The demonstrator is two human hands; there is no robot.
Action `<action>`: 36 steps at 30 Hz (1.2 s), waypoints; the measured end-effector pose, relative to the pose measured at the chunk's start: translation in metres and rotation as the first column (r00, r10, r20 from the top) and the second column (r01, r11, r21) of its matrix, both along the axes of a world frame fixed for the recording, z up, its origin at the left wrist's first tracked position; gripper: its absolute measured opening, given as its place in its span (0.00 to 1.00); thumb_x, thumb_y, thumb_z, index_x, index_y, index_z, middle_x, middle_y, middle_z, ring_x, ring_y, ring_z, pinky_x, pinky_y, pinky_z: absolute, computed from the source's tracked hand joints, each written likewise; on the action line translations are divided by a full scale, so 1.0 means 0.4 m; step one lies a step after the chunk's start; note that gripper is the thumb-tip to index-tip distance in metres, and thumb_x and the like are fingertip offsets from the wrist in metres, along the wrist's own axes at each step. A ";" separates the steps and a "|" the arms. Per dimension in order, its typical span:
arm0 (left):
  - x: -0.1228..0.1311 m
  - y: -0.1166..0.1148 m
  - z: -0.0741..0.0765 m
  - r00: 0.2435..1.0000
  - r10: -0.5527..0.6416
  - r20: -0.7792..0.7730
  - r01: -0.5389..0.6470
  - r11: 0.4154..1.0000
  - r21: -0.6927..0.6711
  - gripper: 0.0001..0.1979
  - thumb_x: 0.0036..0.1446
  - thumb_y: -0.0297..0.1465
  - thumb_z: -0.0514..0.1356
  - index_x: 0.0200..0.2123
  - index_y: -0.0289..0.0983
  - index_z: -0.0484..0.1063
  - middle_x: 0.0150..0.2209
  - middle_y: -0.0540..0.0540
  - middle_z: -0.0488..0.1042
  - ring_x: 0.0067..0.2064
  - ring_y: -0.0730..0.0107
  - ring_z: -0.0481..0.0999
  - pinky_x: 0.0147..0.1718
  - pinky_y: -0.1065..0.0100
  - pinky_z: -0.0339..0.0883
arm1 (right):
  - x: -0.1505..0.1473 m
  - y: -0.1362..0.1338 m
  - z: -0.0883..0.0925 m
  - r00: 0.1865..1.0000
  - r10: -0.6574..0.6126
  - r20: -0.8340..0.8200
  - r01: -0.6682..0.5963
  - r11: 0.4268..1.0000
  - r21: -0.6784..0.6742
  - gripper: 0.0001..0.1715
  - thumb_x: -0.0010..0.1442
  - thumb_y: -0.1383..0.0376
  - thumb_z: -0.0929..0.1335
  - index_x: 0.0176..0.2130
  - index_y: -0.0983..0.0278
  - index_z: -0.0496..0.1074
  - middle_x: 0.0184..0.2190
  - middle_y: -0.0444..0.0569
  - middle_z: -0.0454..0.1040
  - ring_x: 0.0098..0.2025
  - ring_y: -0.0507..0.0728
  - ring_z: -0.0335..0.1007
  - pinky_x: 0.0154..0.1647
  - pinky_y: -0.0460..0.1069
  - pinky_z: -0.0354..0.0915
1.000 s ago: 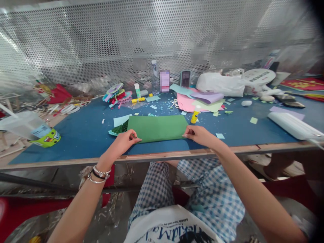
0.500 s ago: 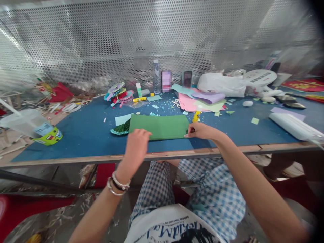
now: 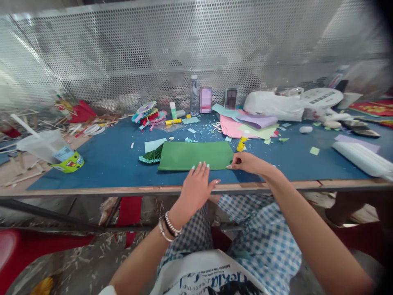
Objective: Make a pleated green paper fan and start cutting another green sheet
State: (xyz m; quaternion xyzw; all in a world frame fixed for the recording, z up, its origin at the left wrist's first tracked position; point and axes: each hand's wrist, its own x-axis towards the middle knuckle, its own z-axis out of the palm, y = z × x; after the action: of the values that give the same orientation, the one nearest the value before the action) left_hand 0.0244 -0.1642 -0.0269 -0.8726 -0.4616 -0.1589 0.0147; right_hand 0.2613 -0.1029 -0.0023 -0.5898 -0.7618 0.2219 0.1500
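A green sheet of paper lies flat on the blue tabletop, its near edge folded in a narrow strip. My left hand rests at the middle of that near edge, fingers stretched out and fingertips on the paper. At the sheet's near right corner, my right hand pinches the edge between thumb and fingers. A dark green pleated paper fan with a light blue fringe sits against the sheet's left side, partly hidden by it. Just beyond my right hand stands a yellow glue stick.
A plastic cup with a straw stands at the left. Behind are colourful paper pieces, a water bottle, a phone and stacked coloured paper. A white plastic packet lies at the right. Paper scraps are scattered about.
My left hand has moved right along the near edge, from the paper's left end to its middle, and its fingers have spread. My right hand keeps hold of the right corner.
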 end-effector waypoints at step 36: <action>-0.291 0.137 0.083 0.995 -0.023 0.095 0.030 0.997 -0.075 0.15 0.63 0.37 0.48 0.35 0.37 0.71 0.37 0.44 0.73 0.42 0.63 0.70 0.41 0.63 0.62 | -0.038 -0.067 -0.031 0.971 0.213 0.109 -0.239 0.847 0.476 0.15 0.65 0.65 0.57 0.40 0.63 0.70 0.38 0.53 0.70 0.43 0.59 0.64 0.48 0.55 0.62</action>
State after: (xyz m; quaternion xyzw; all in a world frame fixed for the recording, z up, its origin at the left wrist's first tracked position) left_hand -0.0919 -0.1095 0.0063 -0.8702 -0.4559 -0.1821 -0.0425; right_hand 0.2459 -0.1298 -0.0149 -0.4452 -0.8606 0.0244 0.2462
